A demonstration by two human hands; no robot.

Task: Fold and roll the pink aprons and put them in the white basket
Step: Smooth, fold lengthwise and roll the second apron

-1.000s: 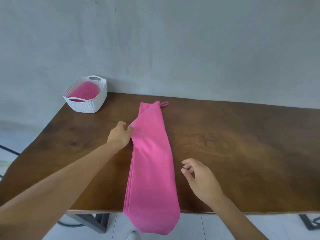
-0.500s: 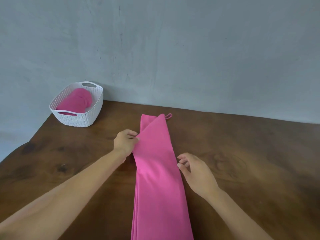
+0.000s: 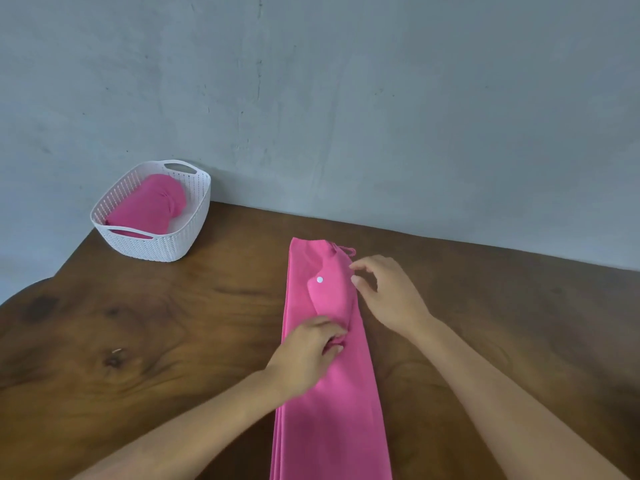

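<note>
In the white basket (image 3: 156, 249) one roll (image 3: 149, 209) lies done; the left hand (image 3: 308, 355) pinches the folded, unrolled pink apron (image 3: 332, 410), the right hand (image 3: 391, 296) slack-fingered beside it.

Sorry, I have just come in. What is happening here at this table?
A person is folding a pink apron on a wooden table. The apron lies as a long narrow strip. The left hand pinches the fabric mid-strip, just below a folded-over flap that bears a white dot. The right hand has its fingertips at the strip's right edge near the far end. Whether they grip it is unclear. One rolled pink apron already lies in the white basket at the far left corner.
</note>
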